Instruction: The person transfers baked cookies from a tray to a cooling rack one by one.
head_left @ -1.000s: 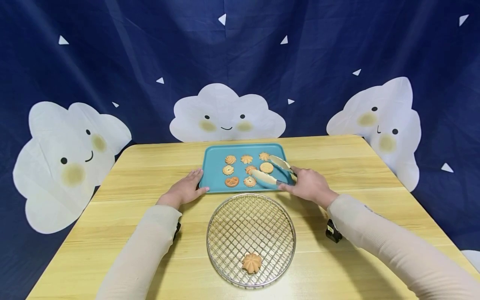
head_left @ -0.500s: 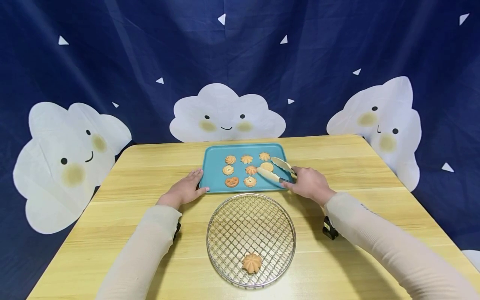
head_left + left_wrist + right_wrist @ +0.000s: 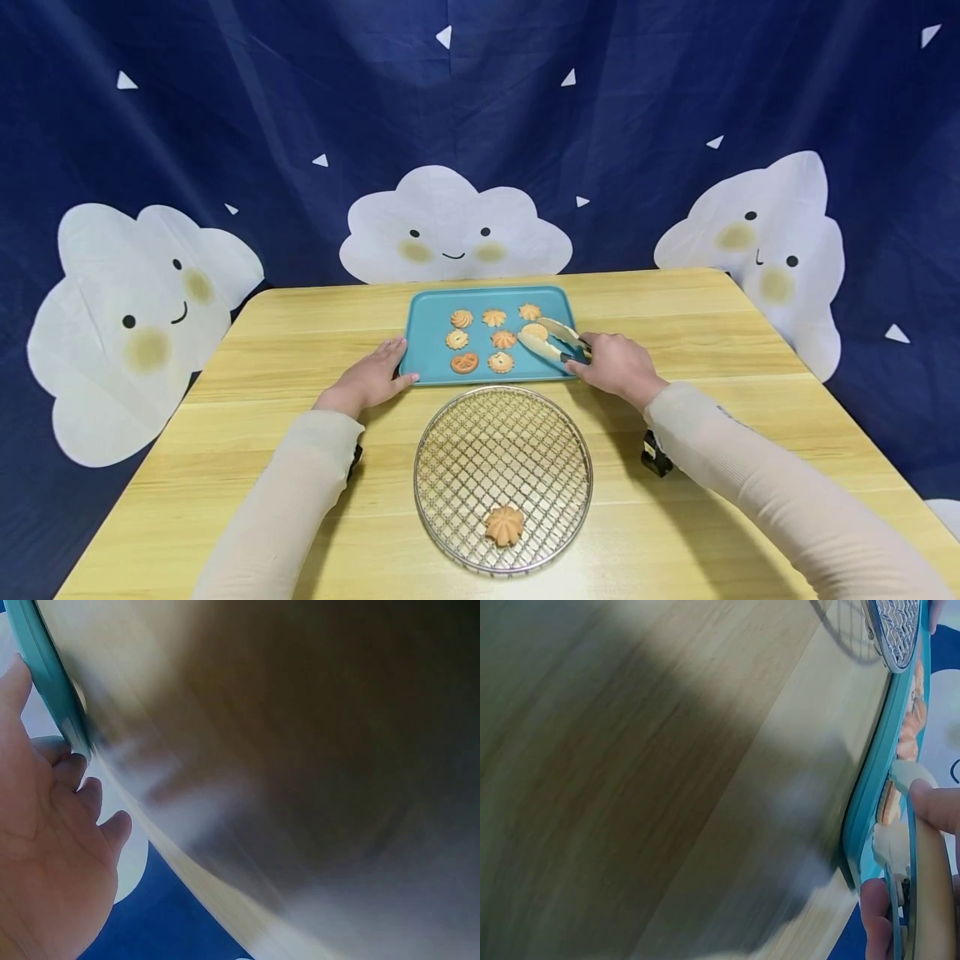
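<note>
A blue-green tray (image 3: 430, 310) bears several cookies in rows. My left hand (image 3: 371, 379) holds its near left corner, thumb at the front rim and fingers along the left side; in the left wrist view the fingers (image 3: 71, 771) bend against the tray's edge. At the tray's right side my right hand (image 3: 618, 367) grips a pair of tongs (image 3: 542, 347) with cream-coloured tips. The tips stand apart on either side of a round pale cookie (image 3: 535, 331), which they partly cover. In the right wrist view the thumb presses one tong arm (image 3: 932, 892).
In front of the tray lies a round wire rack (image 3: 480, 458) with one flower-shaped cookie (image 3: 505, 526) near its front. Everything stands on a wooden table (image 3: 300, 325). Behind it hangs a dark blue curtain (image 3: 510, 117) with clouds.
My right hand has drawn the tongs slightly right, away from the middle flower-shaped cookie, and their tips now stand closer about the round cookie. My left hand has stayed on the tray.
</note>
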Demonstrator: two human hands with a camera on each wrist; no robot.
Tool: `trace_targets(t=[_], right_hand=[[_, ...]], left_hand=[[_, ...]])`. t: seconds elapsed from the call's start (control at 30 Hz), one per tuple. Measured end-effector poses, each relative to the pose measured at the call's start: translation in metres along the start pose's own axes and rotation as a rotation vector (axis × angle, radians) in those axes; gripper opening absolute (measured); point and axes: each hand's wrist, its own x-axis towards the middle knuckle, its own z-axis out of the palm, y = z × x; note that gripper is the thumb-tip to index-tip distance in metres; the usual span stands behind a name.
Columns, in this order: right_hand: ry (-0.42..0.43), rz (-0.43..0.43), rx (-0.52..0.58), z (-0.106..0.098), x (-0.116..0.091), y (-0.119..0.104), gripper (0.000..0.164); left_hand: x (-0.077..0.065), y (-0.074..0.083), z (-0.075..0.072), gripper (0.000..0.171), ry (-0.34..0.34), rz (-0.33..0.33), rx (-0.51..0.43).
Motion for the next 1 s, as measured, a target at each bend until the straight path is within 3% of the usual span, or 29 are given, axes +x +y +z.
trace_targets(t=[0.33, 1.0], right_hand=[[0.026, -0.008, -0.001, 0.000, -0.001, 0.003, 0.071], [0.239, -0.162, 0.057, -0.009, -0.011, 0.007, 0.069]], left_hand=[[-0.001, 0.001, -0.001, 0.077, -0.009, -0.007, -0.005], [-0.001, 0.002, -0.003, 0.077, -0.008, -0.006, -0.012]])
